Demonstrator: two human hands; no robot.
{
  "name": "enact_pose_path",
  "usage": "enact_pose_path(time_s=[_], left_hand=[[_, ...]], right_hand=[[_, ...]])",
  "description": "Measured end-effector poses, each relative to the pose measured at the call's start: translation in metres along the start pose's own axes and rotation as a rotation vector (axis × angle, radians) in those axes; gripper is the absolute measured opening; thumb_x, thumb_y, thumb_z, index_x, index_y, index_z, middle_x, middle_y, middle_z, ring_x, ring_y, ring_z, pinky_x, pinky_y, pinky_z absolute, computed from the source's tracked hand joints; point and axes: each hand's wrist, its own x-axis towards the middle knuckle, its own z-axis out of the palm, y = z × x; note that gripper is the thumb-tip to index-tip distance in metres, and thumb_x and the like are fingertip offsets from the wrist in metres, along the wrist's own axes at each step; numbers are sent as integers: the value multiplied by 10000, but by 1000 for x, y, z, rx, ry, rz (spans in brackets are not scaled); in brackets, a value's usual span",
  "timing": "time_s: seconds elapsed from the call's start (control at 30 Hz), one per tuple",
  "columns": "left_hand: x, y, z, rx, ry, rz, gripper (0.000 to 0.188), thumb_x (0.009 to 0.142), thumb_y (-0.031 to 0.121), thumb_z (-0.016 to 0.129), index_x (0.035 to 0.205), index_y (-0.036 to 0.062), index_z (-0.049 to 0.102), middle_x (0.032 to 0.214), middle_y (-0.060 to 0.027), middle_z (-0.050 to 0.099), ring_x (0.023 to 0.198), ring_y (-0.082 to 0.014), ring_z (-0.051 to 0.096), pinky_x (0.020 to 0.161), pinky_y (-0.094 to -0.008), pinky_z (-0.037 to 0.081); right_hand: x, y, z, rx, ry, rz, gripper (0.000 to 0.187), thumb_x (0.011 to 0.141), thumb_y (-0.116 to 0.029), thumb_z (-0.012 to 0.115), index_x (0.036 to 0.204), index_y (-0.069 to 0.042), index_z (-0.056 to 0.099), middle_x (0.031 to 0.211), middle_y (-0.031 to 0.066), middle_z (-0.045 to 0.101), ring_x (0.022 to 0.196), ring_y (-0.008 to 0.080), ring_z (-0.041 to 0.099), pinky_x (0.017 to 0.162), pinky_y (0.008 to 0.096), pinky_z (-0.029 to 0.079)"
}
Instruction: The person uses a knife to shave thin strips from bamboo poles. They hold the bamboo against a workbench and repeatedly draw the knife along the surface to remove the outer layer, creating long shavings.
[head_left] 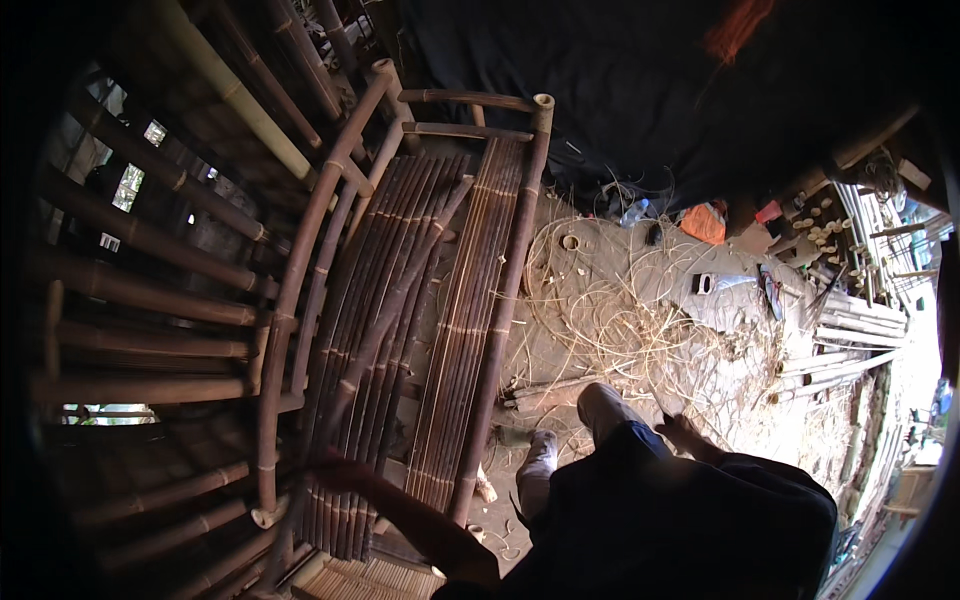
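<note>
A long bamboo bench with a dark slatted seat stands to my left. Across its slats slants a loose bamboo pole, its far end near the bench's middle. My left hand is in deep shade at the pole's near end and looks closed round it; the single fingers are hard to make out. On the right, beside my knee, my right hand is closed on a thin, pointed, blade-like tool, whose exact kind I cannot make out.
Bamboo rails line the left side. Curly bamboo shavings litter the floor on the right. Beyond them lie an orange bag, a clear bottle and bundled bamboo poles. A black sheet hangs at the back.
</note>
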Motion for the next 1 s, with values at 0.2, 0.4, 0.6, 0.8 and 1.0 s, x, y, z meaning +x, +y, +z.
enact_pose_path(time_s=[0.2,0.4,0.6,0.8,1.0], left_hand=[[209,62,-206,-1869,136,-298,512,944,461,557,1251,53,521,1221,-144,596,1157,-331,542,1002,-528,406],[182,182,-358,-1802,-129,-69,524,830,422,686,1180,50,567,945,-110,645,824,-275,635,762,-437,524],[24,304,-399,-1116,-40,-151,344,913,368,630,943,25,637,820,-104,589,727,-202,584,638,-308,492],[-69,384,-437,-1278,-198,-343,374,941,281,632,669,123,430,585,40,322,511,-76,297,486,-235,280],[-125,399,-429,-1332,-261,-276,316,945,258,617,713,130,447,578,47,332,499,-68,303,486,-225,280]], right_hand=[[49,-33,-28,-27,103,-415,467,646,-251,858,922,-7,571,826,147,644,781,309,641,675,417,513],[96,55,-19,136,258,-837,417,694,-278,780,931,8,590,866,201,662,834,357,660,705,438,515],[79,193,-65,169,-85,-369,337,737,-276,720,793,33,596,634,125,606,588,228,629,517,391,466],[63,262,-100,356,-96,-75,285,791,-244,663,654,-10,576,513,66,535,384,175,522,372,342,429],[99,244,-94,534,-144,-268,273,802,-262,642,833,8,622,666,77,619,546,169,597,459,327,455]])
